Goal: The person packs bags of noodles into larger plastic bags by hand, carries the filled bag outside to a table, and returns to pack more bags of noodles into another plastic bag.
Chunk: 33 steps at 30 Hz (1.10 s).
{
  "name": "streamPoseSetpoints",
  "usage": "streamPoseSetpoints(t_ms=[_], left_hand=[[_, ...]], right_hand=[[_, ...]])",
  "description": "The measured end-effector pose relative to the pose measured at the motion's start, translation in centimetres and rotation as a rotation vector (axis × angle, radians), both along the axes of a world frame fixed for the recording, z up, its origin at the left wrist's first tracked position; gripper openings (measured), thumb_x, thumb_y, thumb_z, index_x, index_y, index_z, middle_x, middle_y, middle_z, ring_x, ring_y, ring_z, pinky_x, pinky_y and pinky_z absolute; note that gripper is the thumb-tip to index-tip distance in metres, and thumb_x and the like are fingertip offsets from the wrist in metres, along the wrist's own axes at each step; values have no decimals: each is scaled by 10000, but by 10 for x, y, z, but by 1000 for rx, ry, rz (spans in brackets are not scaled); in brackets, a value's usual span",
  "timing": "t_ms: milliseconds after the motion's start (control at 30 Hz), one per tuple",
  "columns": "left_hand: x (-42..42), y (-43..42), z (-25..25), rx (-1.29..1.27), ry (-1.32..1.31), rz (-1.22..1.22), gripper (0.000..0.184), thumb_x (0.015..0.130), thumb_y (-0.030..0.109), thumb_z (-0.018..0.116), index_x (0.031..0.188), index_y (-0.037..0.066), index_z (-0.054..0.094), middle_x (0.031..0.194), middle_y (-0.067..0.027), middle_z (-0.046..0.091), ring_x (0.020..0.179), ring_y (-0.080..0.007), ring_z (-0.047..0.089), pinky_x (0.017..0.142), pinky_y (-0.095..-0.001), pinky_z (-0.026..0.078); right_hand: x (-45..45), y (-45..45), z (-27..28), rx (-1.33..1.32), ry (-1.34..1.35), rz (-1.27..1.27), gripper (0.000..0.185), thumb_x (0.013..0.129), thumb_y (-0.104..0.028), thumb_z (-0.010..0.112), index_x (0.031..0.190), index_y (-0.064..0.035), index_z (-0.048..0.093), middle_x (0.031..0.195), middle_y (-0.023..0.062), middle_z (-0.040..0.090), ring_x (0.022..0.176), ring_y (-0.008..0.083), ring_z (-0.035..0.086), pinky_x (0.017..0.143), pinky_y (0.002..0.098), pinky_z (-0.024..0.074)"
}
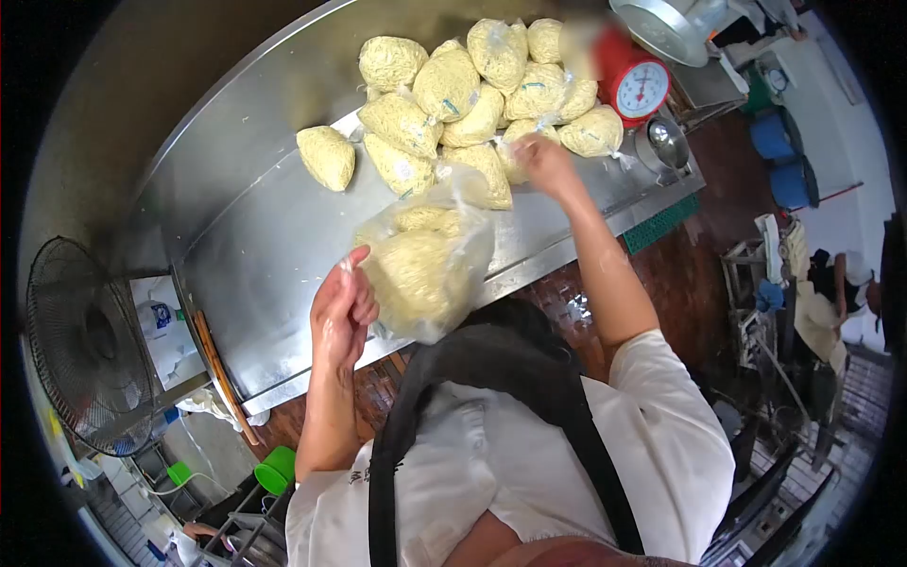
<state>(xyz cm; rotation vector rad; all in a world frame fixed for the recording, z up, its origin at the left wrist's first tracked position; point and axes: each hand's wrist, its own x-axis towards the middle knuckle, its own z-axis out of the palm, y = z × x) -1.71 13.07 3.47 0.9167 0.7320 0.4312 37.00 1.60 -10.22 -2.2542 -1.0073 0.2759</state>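
Observation:
A clear plastic bag of pale yellow noodles (420, 269) hangs open in front of my body, near the table's front edge. My left hand (345, 307) is closed on the bag's left side, thumb up and fingers curled. On the other side, my right hand (545, 163) is raised apart from this bag, in front of the pile of filled noodle bags (449, 85). Its fingers are curled together and slightly blurred; what they hold, if anything, does not show. One filled noodle bag (326, 158) lies at the pile's left end.
Everything stands on a steel table (255, 236) with a raised back edge. A red dial scale (641, 87) and a metal bowl (663, 146) are at the right end. A fan (85, 340) stands to the left, beside wooden sticks (222, 373).

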Motion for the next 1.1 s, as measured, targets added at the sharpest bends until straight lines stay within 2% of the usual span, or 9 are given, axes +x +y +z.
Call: streamPoseSetpoints(t_ms=[33, 300, 467, 600, 700, 867, 933, 1000, 1100], left_hand=[[-1, -1, 1, 18, -1, 10, 614, 996, 450, 589, 1340, -50, 502, 714, 35, 375, 586, -75, 334, 537, -233, 287], [-9, 3, -4, -20, -70, 201, 619, 1032, 423, 531, 1416, -54, 446, 739, 17, 421, 581, -68, 350, 513, -223, 292], [-20, 8, -5, -2, -54, 228, 673, 1034, 411, 529, 1473, -70, 357, 752, 6, 429, 580, -69, 352, 500, -229, 301], [-18, 16, -8, -18, -119, 227, 781, 1024, 477, 511, 1513, -79, 262, 763, -1, 439, 571, -73, 350, 498, -231, 319], [-27, 24, -11, -60, -190, 175, 864, 998, 546, 494, 1527, -79, 217, 763, -2, 447, 557, -75, 342, 492, -225, 317], [-45, 26, -11, -51, -134, 150, 840, 961, 646, 447, 1464, -23, 367, 761, 14, 436, 538, -57, 297, 472, -204, 283], [-46, 22, -11, -19, -128, 84, 824, 967, 638, 447, 1462, -17, 374, 759, 17, 433, 541, -58, 297, 476, -205, 272], [-47, 14, -16, 35, -64, 86, 764, 998, 572, 480, 1483, -9, 376, 762, 33, 406, 563, -57, 298, 493, -209, 248], [-68, 17, -27, 82, 70, 144, 732, 1008, 520, 513, 1492, -12, 379, 760, 45, 374, 582, -53, 299, 501, -214, 247]], right_hand=[[38, 7, -63, 81, -421, -192, 442, 921, -411, 682, 1082, 1, 659, 987, 201, 703, 908, 331, 668, 810, 420, 518], [65, 32, -123, 138, -267, -145, 228, 847, -131, 638, 1026, 3, 593, 892, 259, 640, 860, 464, 621, 781, 534, 498], [25, 8, -26, 481, -257, -41, 202, 949, -119, 544, 1113, -21, 610, 935, 235, 670, 844, 419, 657, 744, 486, 503], [-64, 0, 118, 828, 81, -155, 213, 1057, -207, 504, 1081, -35, 627, 1030, 23, 634, 959, 105, 565, 852, 245, 451], [-114, 9, 151, 1013, 201, 121, 225, 1054, -228, 519, 1082, -34, 630, 979, 20, 613, 893, 104, 540, 796, 246, 439], [-183, 54, 111, 401, 518, 486, 293, 1005, -222, 552, 1235, -56, 622, 1184, 84, 633, 1067, 188, 578, 988, 343, 442], [-227, 71, 67, 177, 46, 735, 456, 908, -217, 689, 1324, -75, 564, 1361, 188, 515, 1250, 346, 509, 1070, 464, 416], [-278, 87, 41, 289, -19, 653, 623, 923, -344, 675, 1421, -28, 476, 1457, 248, 422, 1388, 408, 377, 1128, 561, 331], [-302, 114, 6, 24, -123, 614, 744, 919, -504, 606, 1486, -61, 415, 1379, 263, 455, 1279, 428, 457, 1058, 583, 352]])
